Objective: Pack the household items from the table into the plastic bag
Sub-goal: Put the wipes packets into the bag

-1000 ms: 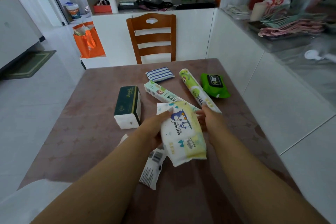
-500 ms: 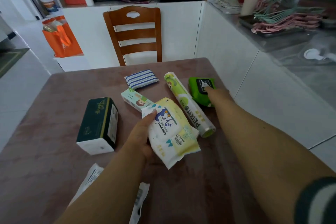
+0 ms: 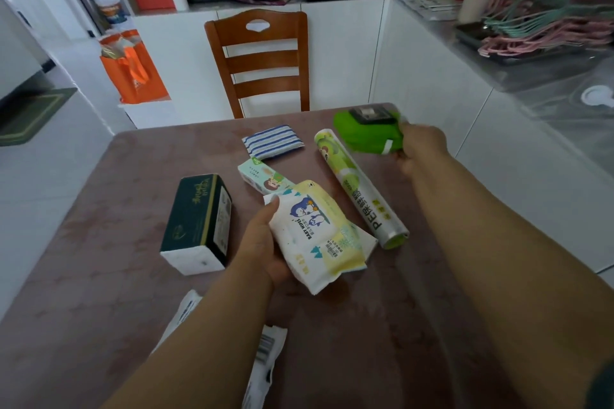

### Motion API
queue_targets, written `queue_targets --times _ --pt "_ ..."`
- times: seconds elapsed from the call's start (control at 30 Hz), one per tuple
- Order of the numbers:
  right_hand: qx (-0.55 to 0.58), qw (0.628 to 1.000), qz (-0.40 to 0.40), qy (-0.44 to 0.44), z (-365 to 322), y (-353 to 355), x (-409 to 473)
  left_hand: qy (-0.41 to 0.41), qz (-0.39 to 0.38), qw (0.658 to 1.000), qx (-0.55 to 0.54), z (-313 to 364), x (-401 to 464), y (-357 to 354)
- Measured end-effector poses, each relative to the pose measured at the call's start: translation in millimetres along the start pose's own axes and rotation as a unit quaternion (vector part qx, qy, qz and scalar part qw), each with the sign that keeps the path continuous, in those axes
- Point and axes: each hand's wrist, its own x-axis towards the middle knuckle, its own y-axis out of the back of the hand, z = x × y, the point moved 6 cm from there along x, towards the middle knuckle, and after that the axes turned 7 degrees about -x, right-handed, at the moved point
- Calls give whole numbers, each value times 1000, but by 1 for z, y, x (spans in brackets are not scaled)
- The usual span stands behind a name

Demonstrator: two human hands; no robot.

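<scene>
Gripping the baby wipes pack [image 3: 315,232] in the left hand [image 3: 262,252] and the green pack [image 3: 365,133] in the right hand [image 3: 422,149], the person has nothing visibly bagged, with four items left mid-frame.

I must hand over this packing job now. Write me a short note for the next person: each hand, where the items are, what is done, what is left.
Left hand: holds the baby wipes pack above the table.
Right hand: grip on the green pack, lifted at the far right.
On the table: tissue box, striped cloth, small box, film roll.
Plastic bag: lies flat at the near edge, under the left arm.
Done: nothing visibly bagged.
Left: bag both held packs, then the other four.
</scene>
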Motion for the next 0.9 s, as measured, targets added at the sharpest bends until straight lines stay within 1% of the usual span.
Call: queue_targets --times 0.07,0.13,0.17,0.23,0.3,0.33,0.4,0.43,0.47,0.53,0.6,0.63,0.7,0.73,0.83,0.87,0.9 --pt "1 997 -48 55 -21 -8 -41 -8 -16 1000 -11 2 -9 -6" --pt "-18 991 -91 92 -26 -12 -86 -14 -61 998 -23 5 -21 -16" --pt "-51 988 -103 104 -18 -12 -106 -16 -92 995 -23 6 -29 -22" --pt "-173 968 -112 146 2 -11 -143 -19 -136 990 -14 8 -51 -35" --pt "-262 939 -110 193 19 -9 -168 -30 -139 989 33 6 -72 -43" --pt "-271 935 -115 197 21 -6 -177 -43 -127 989 60 5 -82 -43" --pt "-242 944 -155 164 19 -2 -187 -67 -103 987 101 7 -101 -41" --pt "-219 951 -184 121 17 -1 -194 -77 -95 985 118 8 -113 -40" --pt "-190 952 -232 67 17 -2 -202 -83 -91 983 135 9 -125 -40" --pt "-102 928 -357 -33 16 -9 -234 -88 -87 977 175 12 -151 -43" --pt "-4 900 -427 -82 15 -16 -268 -84 -86 968 218 12 -179 -49" --pt "38 887 -450 -94 16 -18 -284 -85 -80 961 250 12 -194 -52" --pt "91 869 -475 -101 23 -17 -316 -102 -44 937 331 16 -221 -46" --pt "106 865 -479 -102 29 -16 -330 -108 -17 919 378 19 -237 -41" --pt "98 877 -460 -97 48 -10 -367 -100 84 853 505 27 -286 -8" --pt "95 876 -464 -96 54 -7 -380 -91 105 836 531 29 -302 5" --pt "92 872 -471 -97 59 -4 -394 -88 114 826 545 30 -317 14"
